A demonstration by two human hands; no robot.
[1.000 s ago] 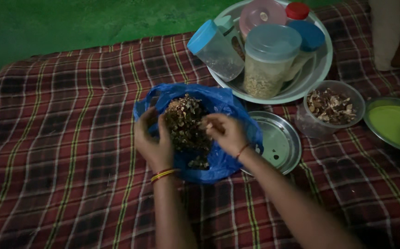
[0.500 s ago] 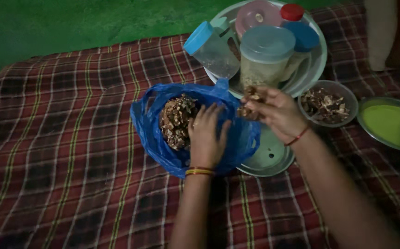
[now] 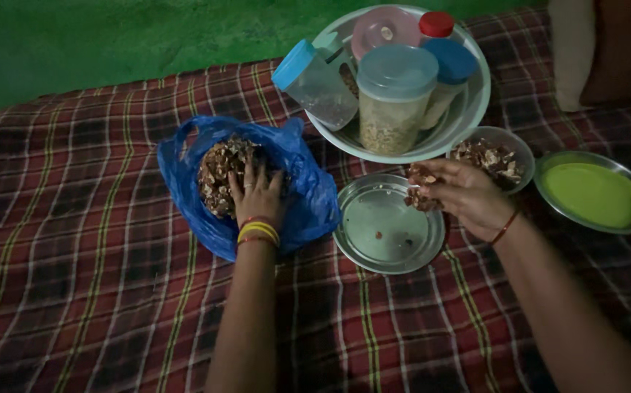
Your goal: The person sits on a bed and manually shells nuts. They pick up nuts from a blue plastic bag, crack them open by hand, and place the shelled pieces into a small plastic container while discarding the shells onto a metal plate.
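Observation:
A blue plastic bag [image 3: 308,204] lies open on the checked cloth, heaped with brown dried pieces [image 3: 221,171]. My left hand [image 3: 257,193] rests flat on that heap, fingers spread, bangles at the wrist. My right hand [image 3: 461,193] is closed on a handful of the brown pieces [image 3: 421,191] above the right rim of an empty steel plate [image 3: 381,222]. Just beyond that hand stands a clear plastic bowl [image 3: 516,145] partly filled with the same brown pieces.
A pale basin [image 3: 468,109] at the back holds several lidded plastic jars. A steel plate with a green lid or contents [image 3: 593,193] sits at the right. The red checked cloth [image 3: 75,255] covers the surface; a green wall is behind, a cushion at the top right.
My right hand has carried its handful from above the bag rightward to over the steel plate's edge. My left hand stays on the heap. The view has shifted right.

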